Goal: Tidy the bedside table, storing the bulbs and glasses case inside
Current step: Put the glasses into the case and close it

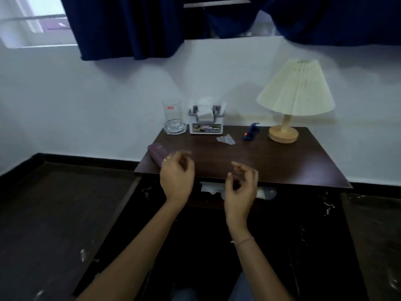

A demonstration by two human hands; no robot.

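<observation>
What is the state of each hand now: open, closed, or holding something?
Left hand: open, fingers loosely curled, holding nothing.
Right hand: open, loosely curled, holding nothing.

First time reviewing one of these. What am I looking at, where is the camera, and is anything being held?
There is no machine: one camera sits on a person's head, looking down at their two bare hands. The left hand and right hand hover with loosely curled fingers, holding nothing. On the bedside table are a purple glasses case, a glass, a tissue holder, a clear wrapper, a small blue object and a lamp. White shapes below the top may be bulbs.
</observation>
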